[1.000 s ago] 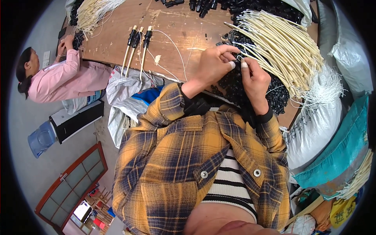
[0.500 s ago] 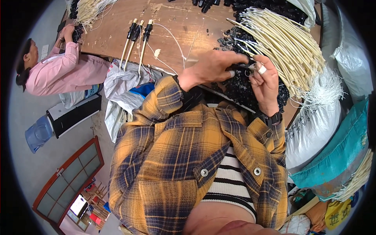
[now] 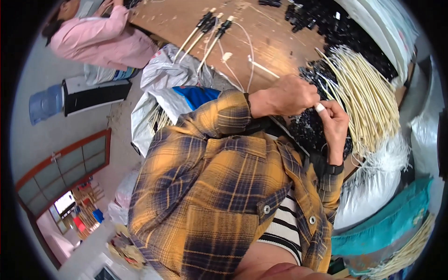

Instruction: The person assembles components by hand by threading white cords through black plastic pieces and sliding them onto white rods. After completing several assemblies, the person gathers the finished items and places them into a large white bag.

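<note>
My left hand [image 3: 288, 95] is closed around a thin cream rod [image 3: 264, 68], whose white-tipped end sticks out to the left over the table. Close against it, my right hand [image 3: 337, 122] is closed, fingertips pinched, with white tape on one digit. What its fingertips grip is hidden. Both hands are over a heap of small black plastic pieces [image 3: 304, 125] at the table's near edge. A large bundle of cream rods [image 3: 371, 100] lies to the right of the hands. Several rods with black fittings [image 3: 204, 29] lie side by side to the left, and a thin white cord [image 3: 252, 44] loops near them.
The brown wooden table [image 3: 266, 28] carries more black parts [image 3: 315, 21] at the far side. White sacks [image 3: 368, 196] and a teal sack [image 3: 387, 238] crowd the right. A grey-white bag [image 3: 163, 70] hangs at the left edge. A person in pink [image 3: 98, 39] sits at far left.
The view has swung, so the table contents appear shifted right. My hands have come together, and my left fingers have curled in from a stretched position. The cream rod now shows clearly instead of blurred.
</note>
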Action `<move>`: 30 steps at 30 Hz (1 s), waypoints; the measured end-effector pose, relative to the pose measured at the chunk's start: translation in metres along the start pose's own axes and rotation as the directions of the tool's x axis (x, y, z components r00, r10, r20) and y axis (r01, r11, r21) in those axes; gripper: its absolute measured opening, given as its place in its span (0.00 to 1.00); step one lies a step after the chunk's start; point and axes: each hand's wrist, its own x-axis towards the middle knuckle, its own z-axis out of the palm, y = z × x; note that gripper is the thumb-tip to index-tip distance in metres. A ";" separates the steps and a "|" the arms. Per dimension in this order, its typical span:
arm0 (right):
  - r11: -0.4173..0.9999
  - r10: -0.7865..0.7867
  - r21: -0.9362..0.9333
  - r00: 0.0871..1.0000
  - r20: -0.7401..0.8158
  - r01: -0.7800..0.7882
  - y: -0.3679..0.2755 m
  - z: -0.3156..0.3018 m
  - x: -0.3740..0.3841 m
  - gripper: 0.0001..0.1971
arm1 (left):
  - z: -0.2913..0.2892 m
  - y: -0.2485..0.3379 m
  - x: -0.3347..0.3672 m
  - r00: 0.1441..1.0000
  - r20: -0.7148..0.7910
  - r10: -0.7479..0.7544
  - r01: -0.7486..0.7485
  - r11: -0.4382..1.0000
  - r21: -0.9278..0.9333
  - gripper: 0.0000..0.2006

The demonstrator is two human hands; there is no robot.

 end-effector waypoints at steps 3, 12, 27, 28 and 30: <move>0.999 -0.021 -0.025 0.998 0.056 0.023 -0.002 0.013 0.007 0.04 | -0.005 -0.006 -0.007 0.999 -0.018 0.051 -0.050 0.995 0.090 0.04; 0.683 -0.563 -0.594 0.825 -0.057 0.425 -0.012 0.008 0.019 0.12 | -0.057 -0.102 -0.045 0.829 -0.422 -0.366 0.507 0.811 0.293 0.05; 0.405 -0.234 -0.912 0.955 -0.181 -0.073 0.007 -0.074 -0.016 0.06 | -0.004 -0.198 0.047 0.889 -0.201 -0.411 0.425 0.905 0.032 0.23; 0.398 -0.228 -0.911 0.951 -0.210 -0.106 0.009 -0.076 -0.019 0.06 | -0.023 -0.176 0.067 0.720 0.097 -0.687 0.690 0.724 0.008 0.22; 0.410 -0.244 -0.912 0.961 -0.134 -0.024 0.007 -0.074 -0.019 0.04 | -0.001 -0.208 0.048 0.775 -0.129 -0.618 0.630 0.741 0.235 0.10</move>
